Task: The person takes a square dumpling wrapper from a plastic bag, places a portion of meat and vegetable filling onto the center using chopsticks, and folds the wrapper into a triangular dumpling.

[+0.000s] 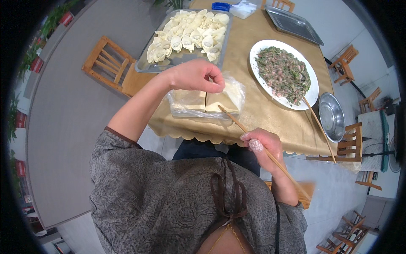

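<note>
My left hand (203, 76) is bent over two stacks of square wonton wrappers in a clear plastic bag (187, 113). Its thumb and fingers pinch the edge of a thin wrapper (233, 92) on the right stack. The left stack (187, 101) lies beside it, partly under my forearm. In my right hand (265, 147), white with flour at the thumb, is a wooden chopstick (233, 119). The chopstick's tip is at the right stack's top. Folded wontons (190, 35) fill most of a metal tray (177, 63) beyond my left hand.
Green-flecked minced filling (282, 73) is heaped on a white oval plate (309, 71), with another chopstick (320, 131) leaning on its rim. Close by stands a steel bowl (331, 117). Farther back are a metal tray (295, 25) and a blue container (221, 6). A wooden chair (109, 65) stands at left.
</note>
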A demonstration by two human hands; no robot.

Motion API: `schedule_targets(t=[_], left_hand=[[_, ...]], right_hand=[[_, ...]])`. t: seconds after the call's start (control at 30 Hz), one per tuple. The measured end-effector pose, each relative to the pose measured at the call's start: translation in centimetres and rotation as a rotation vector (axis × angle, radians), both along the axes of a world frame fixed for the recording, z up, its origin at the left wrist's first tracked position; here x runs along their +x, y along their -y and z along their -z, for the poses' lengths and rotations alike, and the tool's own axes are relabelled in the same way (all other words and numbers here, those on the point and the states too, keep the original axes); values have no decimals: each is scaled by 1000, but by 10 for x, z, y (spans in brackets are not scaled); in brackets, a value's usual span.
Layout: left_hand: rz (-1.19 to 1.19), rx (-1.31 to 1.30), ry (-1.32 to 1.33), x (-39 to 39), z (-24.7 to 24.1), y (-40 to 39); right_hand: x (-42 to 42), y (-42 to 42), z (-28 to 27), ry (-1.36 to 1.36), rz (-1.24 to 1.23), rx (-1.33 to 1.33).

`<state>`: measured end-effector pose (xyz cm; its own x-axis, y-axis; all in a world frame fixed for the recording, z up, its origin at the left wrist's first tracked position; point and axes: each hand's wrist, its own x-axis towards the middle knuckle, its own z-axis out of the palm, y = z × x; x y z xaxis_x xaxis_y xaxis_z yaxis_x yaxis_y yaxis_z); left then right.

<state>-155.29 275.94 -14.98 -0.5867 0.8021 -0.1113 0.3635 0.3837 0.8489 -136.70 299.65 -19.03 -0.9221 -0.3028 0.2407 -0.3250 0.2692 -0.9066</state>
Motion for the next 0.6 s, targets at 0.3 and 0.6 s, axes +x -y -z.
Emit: schedule_targets(t=[0.3,0.6], left_hand=[[-224,547,547,-38,-13,-5],[-351,946,1070,19,-25,-10]], right_hand=[[0,2,-1,-30,-10,39],[9,-10,-5,-374,209,-208]])
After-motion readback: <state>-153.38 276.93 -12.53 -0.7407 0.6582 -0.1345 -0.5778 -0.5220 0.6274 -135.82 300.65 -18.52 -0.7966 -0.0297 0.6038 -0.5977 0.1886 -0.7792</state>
